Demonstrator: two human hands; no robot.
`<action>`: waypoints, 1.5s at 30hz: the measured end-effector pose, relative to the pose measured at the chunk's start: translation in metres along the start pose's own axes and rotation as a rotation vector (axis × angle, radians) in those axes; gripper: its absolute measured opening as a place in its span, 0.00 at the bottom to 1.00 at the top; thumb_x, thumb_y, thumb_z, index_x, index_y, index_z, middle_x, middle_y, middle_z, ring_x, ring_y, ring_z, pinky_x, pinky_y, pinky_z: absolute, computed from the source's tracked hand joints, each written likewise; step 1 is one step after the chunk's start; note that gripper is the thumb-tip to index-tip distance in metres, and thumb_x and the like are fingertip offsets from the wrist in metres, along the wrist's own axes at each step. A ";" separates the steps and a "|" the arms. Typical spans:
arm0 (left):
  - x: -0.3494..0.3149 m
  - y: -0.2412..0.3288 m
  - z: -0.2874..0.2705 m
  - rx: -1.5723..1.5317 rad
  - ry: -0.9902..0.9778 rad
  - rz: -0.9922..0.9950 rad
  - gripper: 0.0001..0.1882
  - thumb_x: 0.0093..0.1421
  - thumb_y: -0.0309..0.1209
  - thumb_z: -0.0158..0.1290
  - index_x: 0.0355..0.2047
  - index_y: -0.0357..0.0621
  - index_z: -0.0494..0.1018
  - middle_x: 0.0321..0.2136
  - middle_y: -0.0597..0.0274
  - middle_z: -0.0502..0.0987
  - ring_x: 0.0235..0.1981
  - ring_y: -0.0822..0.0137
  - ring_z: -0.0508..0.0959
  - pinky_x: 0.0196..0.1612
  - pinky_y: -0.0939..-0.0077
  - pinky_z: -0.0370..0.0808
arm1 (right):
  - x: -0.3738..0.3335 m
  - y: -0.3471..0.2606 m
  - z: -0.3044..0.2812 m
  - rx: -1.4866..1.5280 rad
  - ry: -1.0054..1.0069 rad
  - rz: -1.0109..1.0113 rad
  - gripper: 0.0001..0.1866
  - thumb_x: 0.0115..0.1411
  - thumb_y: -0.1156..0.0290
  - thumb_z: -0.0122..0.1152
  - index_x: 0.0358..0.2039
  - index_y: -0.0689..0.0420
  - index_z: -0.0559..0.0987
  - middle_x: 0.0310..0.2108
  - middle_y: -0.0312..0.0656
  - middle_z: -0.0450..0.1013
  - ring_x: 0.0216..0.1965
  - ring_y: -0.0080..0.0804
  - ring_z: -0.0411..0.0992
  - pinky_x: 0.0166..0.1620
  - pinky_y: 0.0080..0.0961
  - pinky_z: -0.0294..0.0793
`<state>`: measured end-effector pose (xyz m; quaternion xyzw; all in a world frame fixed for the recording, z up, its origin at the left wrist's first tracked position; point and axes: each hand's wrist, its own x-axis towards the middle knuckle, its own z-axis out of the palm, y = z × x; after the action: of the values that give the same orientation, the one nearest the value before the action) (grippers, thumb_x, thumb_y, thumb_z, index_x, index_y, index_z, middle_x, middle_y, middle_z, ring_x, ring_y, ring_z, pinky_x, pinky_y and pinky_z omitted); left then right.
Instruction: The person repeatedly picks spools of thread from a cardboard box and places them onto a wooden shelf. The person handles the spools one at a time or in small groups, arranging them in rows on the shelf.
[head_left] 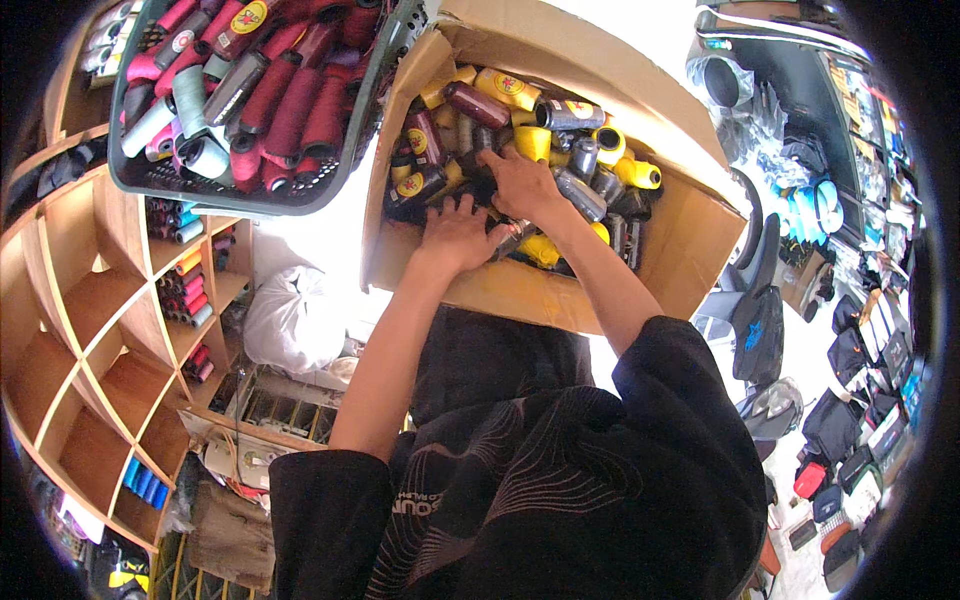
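Observation:
Both my hands reach into an open cardboard box [690,225] full of thread spools in yellow, black, grey and dark maroon. My left hand [460,235] lies over dark spools near the box's front side, its fingers spread and nothing visibly gripped. A dark grey spool [512,240] is beside its thumb. Just beyond and to the right, my right hand [525,185] is among the spools in the middle, fingers apart and pointing left; some fingertips are hidden. A maroon spool [475,103] and a yellow spool [508,88] lie farther back.
A dark green plastic basket [345,165] heaped with maroon and grey-green spools stands at the upper left. Below it is a wooden cubby shelf [90,345] with spools in some compartments. A white bag [293,318] sits between shelf and box. Bags [835,425] and other goods crowd the right.

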<state>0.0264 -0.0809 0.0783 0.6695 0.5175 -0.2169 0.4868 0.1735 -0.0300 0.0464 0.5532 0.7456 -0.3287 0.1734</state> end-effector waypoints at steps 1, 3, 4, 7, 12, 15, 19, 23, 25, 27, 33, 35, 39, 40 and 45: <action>0.000 0.000 0.001 0.008 0.011 0.004 0.42 0.69 0.62 0.34 0.68 0.40 0.62 0.71 0.43 0.55 0.72 0.41 0.52 0.72 0.38 0.47 | 0.002 0.000 0.000 -0.005 -0.024 0.007 0.36 0.49 0.67 0.69 0.60 0.47 0.67 0.51 0.50 0.72 0.52 0.52 0.75 0.49 0.50 0.78; -0.002 0.000 0.002 0.028 0.029 0.011 0.42 0.69 0.62 0.34 0.67 0.39 0.63 0.70 0.43 0.56 0.72 0.40 0.53 0.71 0.38 0.47 | 0.011 -0.006 0.000 -0.009 -0.030 0.031 0.35 0.48 0.67 0.70 0.58 0.49 0.68 0.50 0.50 0.73 0.52 0.52 0.75 0.49 0.50 0.77; -0.003 -0.001 0.002 0.026 0.028 0.014 0.42 0.69 0.62 0.34 0.67 0.39 0.64 0.70 0.43 0.56 0.72 0.41 0.53 0.71 0.38 0.48 | 0.015 -0.009 0.000 -0.008 -0.032 0.045 0.35 0.48 0.68 0.71 0.57 0.50 0.68 0.50 0.49 0.74 0.52 0.51 0.75 0.49 0.49 0.77; -0.002 -0.003 0.002 0.035 0.028 0.018 0.41 0.69 0.62 0.33 0.66 0.39 0.65 0.70 0.43 0.57 0.71 0.41 0.54 0.71 0.38 0.49 | 0.018 -0.014 -0.001 0.001 -0.044 0.094 0.35 0.47 0.68 0.72 0.56 0.52 0.68 0.49 0.50 0.75 0.51 0.52 0.76 0.50 0.49 0.77; -0.001 -0.002 -0.001 0.032 0.003 0.014 0.41 0.68 0.63 0.36 0.65 0.39 0.66 0.68 0.42 0.58 0.71 0.40 0.55 0.69 0.36 0.52 | 0.003 0.000 0.014 0.037 0.114 0.046 0.34 0.49 0.69 0.70 0.57 0.53 0.68 0.49 0.51 0.74 0.52 0.52 0.74 0.54 0.48 0.74; -0.009 -0.001 -0.003 0.023 0.034 0.004 0.44 0.64 0.66 0.42 0.64 0.39 0.68 0.68 0.40 0.59 0.71 0.38 0.54 0.68 0.33 0.53 | -0.014 0.012 0.028 0.136 0.227 -0.036 0.33 0.51 0.70 0.67 0.59 0.54 0.68 0.50 0.53 0.74 0.53 0.54 0.73 0.56 0.47 0.72; -0.008 0.002 -0.002 0.041 0.111 -0.011 0.48 0.57 0.69 0.48 0.61 0.37 0.70 0.66 0.37 0.60 0.70 0.37 0.55 0.68 0.32 0.52 | -0.044 0.026 0.037 0.209 0.392 -0.092 0.32 0.53 0.71 0.65 0.60 0.56 0.70 0.54 0.57 0.71 0.57 0.57 0.69 0.58 0.46 0.71; 0.002 0.000 0.008 0.238 0.247 0.058 0.47 0.54 0.68 0.51 0.61 0.40 0.69 0.64 0.39 0.62 0.70 0.39 0.57 0.69 0.34 0.52 | -0.073 0.054 0.028 -0.004 0.464 0.100 0.30 0.55 0.68 0.66 0.59 0.56 0.72 0.61 0.56 0.64 0.66 0.56 0.58 0.63 0.48 0.66; 0.000 0.012 0.002 0.309 0.218 0.107 0.45 0.54 0.65 0.54 0.60 0.42 0.69 0.63 0.41 0.64 0.68 0.41 0.60 0.69 0.35 0.53 | -0.090 0.072 0.026 -0.069 0.420 0.289 0.30 0.55 0.65 0.67 0.59 0.55 0.72 0.64 0.55 0.61 0.68 0.56 0.53 0.66 0.49 0.64; -0.006 0.025 -0.004 0.278 0.110 0.123 0.40 0.54 0.59 0.57 0.58 0.42 0.71 0.59 0.43 0.68 0.66 0.44 0.64 0.68 0.36 0.55 | -0.096 0.096 0.031 -0.022 0.357 0.407 0.32 0.56 0.60 0.69 0.59 0.56 0.72 0.65 0.54 0.59 0.69 0.57 0.52 0.66 0.50 0.62; -0.006 0.010 0.005 0.127 0.244 0.095 0.33 0.51 0.45 0.66 0.54 0.42 0.73 0.56 0.49 0.70 0.60 0.46 0.70 0.62 0.43 0.65 | -0.118 0.152 0.061 0.243 0.453 0.496 0.45 0.50 0.42 0.73 0.62 0.56 0.72 0.66 0.51 0.60 0.67 0.58 0.55 0.65 0.51 0.64; -0.010 -0.004 0.006 0.071 0.330 0.109 0.34 0.51 0.44 0.66 0.56 0.42 0.72 0.54 0.47 0.72 0.58 0.47 0.73 0.60 0.51 0.70 | -0.130 0.162 0.060 0.269 0.339 0.483 0.45 0.50 0.40 0.73 0.62 0.53 0.72 0.66 0.50 0.60 0.66 0.55 0.56 0.63 0.51 0.68; -0.040 -0.005 -0.010 -0.173 0.394 0.114 0.36 0.50 0.41 0.69 0.57 0.39 0.72 0.53 0.44 0.75 0.56 0.48 0.75 0.59 0.57 0.72 | -0.143 0.167 0.063 0.334 0.321 0.484 0.43 0.48 0.38 0.73 0.62 0.43 0.74 0.64 0.46 0.62 0.65 0.53 0.59 0.64 0.50 0.68; -0.043 -0.010 -0.007 -0.205 0.451 0.136 0.36 0.49 0.41 0.70 0.56 0.39 0.72 0.52 0.46 0.76 0.54 0.49 0.77 0.57 0.58 0.73 | -0.140 0.167 0.064 0.326 0.322 0.499 0.43 0.48 0.39 0.74 0.63 0.42 0.74 0.64 0.46 0.62 0.65 0.53 0.58 0.64 0.51 0.67; -0.059 -0.010 -0.007 -0.406 0.476 0.123 0.35 0.46 0.39 0.72 0.53 0.38 0.75 0.46 0.47 0.81 0.49 0.50 0.81 0.54 0.61 0.75 | -0.140 0.154 0.039 0.167 0.235 0.587 0.38 0.50 0.44 0.74 0.58 0.47 0.75 0.60 0.46 0.65 0.64 0.52 0.62 0.62 0.50 0.69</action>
<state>-0.0058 -0.1034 0.1237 0.6207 0.6082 0.0833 0.4877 0.3599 -0.1291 0.0596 0.7910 0.5397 -0.2585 0.1275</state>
